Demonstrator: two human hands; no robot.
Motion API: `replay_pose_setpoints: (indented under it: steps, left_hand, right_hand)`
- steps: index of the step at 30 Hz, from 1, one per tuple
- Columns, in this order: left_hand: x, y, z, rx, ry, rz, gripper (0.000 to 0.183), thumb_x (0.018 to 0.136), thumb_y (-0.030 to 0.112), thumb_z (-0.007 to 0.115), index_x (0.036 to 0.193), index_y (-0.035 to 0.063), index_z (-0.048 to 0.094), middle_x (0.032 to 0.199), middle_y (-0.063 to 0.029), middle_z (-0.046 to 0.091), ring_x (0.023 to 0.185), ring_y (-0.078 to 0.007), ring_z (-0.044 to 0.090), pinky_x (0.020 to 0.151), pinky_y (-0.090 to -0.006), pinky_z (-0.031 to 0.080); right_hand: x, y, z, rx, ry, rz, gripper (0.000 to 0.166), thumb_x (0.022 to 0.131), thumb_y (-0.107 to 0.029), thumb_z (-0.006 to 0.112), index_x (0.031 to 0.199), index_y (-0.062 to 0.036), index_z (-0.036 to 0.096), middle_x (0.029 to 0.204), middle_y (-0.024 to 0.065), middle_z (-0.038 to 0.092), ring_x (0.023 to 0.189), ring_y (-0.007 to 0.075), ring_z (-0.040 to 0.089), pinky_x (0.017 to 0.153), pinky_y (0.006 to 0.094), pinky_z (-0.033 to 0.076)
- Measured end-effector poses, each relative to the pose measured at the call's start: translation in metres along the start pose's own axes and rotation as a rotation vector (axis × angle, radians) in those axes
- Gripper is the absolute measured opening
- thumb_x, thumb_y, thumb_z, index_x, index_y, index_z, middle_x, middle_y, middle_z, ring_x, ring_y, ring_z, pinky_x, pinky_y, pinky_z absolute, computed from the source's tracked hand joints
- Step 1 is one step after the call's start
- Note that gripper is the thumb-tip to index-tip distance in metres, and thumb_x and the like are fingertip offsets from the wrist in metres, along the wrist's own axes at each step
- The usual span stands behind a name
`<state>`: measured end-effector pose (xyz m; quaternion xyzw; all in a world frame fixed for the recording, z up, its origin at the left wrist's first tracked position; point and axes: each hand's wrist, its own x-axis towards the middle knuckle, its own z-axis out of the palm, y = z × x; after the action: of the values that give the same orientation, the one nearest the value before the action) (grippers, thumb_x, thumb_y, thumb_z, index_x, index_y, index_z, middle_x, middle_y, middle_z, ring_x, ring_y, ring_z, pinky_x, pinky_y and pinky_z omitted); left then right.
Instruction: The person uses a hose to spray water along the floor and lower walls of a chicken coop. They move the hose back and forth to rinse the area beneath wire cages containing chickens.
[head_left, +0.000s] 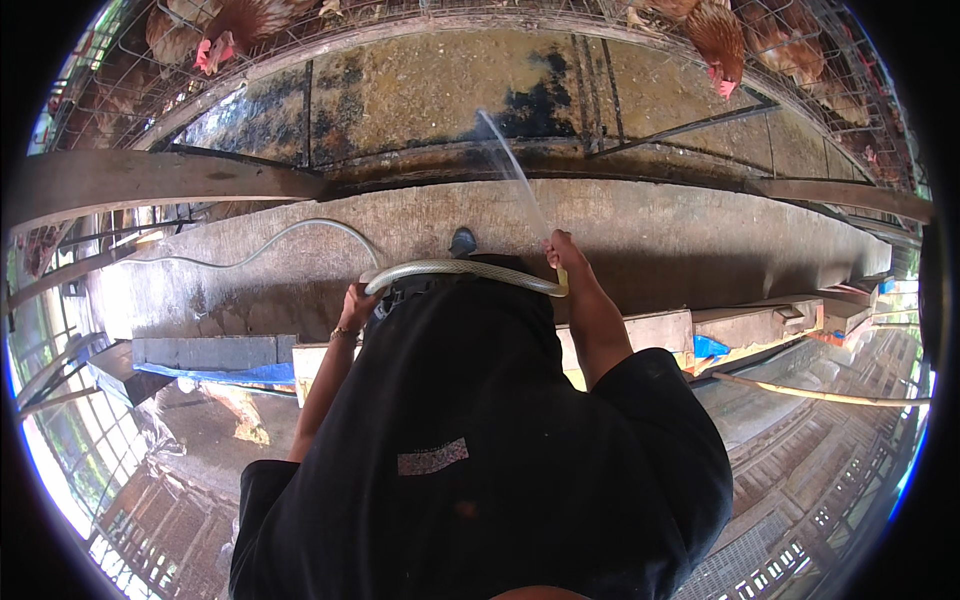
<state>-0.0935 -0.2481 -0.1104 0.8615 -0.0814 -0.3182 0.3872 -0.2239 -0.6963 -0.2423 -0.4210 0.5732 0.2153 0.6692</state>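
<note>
A clear braided hose runs across the front of my waist between both hands. My right hand grips its outlet end, where a yellowish part shows just below the fingers. From there a jet of water shoots forward onto the stained, wet concrete floor under the cages. My left hand is closed around the hose at my left hip. Beyond that hand the hose trails left along the concrete walkway.
Brown hens put their heads through wire cages ahead. Wooden beams cross at left and right. Behind me stands a row of wooden troughs or boxes, with a bamboo pole at right. A dark shoe stands on the walkway.
</note>
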Motion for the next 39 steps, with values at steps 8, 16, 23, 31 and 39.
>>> replay_pose_setpoints:
  steps: [8, 16, 23, 31, 39]
  left_hand:
    - [0.001, -0.016, 0.002, -0.015, -0.006, -0.007, 0.035, 0.080, 0.028, 0.067, 0.104, 0.0017, 0.065, 0.093, -0.0133, 0.069, 0.086, -0.0170, 0.065, 0.075, -0.0314, 0.049]
    - [0.001, -0.012, 0.000, -0.079, -0.048, -0.057, 0.035, 0.080, 0.027, 0.068, 0.101, -0.0003, 0.066, 0.090, -0.0110, 0.069, 0.083, -0.0123, 0.063, 0.073, -0.0299, 0.049]
    - [-0.006, -0.007, 0.002, -0.057, 0.039, -0.067, 0.035, 0.080, 0.029, 0.069, 0.098, -0.0006, 0.067, 0.088, -0.0113, 0.070, 0.082, -0.0146, 0.064, 0.072, -0.0314, 0.049]
    - [-0.010, 0.004, 0.001, -0.010, 0.074, -0.068, 0.037, 0.079, 0.030, 0.069, 0.101, -0.0001, 0.066, 0.091, -0.0148, 0.069, 0.087, -0.0179, 0.066, 0.075, -0.0309, 0.049]
    - [-0.010, -0.001, -0.001, 0.064, 0.100, -0.103, 0.040, 0.078, 0.033, 0.070, 0.099, -0.0003, 0.066, 0.090, -0.0172, 0.068, 0.088, -0.0227, 0.067, 0.074, -0.0341, 0.050]
  right_hand:
    - [-0.009, -0.010, 0.008, -0.027, 0.056, -0.076, 0.027, 0.085, -0.024, 0.033, 0.077, -0.0056, 0.051, 0.053, -0.0007, 0.038, 0.038, 0.0073, 0.030, 0.034, 0.0234, 0.024]
    - [-0.015, -0.014, 0.007, 0.074, -0.036, -0.253, 0.029, 0.087, -0.027, 0.038, 0.077, -0.0029, 0.051, 0.053, 0.0029, 0.042, 0.038, 0.0108, 0.038, 0.033, 0.0252, 0.030]
    - [-0.017, -0.029, 0.018, -0.010, 0.077, -0.167, 0.030, 0.089, -0.027, 0.033, 0.087, -0.0028, 0.052, 0.054, 0.0014, 0.039, 0.038, 0.0086, 0.032, 0.034, 0.0245, 0.027]
    - [-0.005, -0.021, 0.008, 0.044, -0.089, -0.493, 0.033, 0.091, -0.033, 0.040, 0.091, -0.0031, 0.053, 0.056, -0.0002, 0.041, 0.040, 0.0072, 0.032, 0.035, 0.0229, 0.028]
    - [-0.002, -0.029, 0.011, 0.090, -0.174, -0.556, 0.028, 0.089, -0.032, 0.050, 0.090, -0.0043, 0.054, 0.057, -0.0017, 0.041, 0.041, 0.0048, 0.033, 0.035, 0.0213, 0.027]
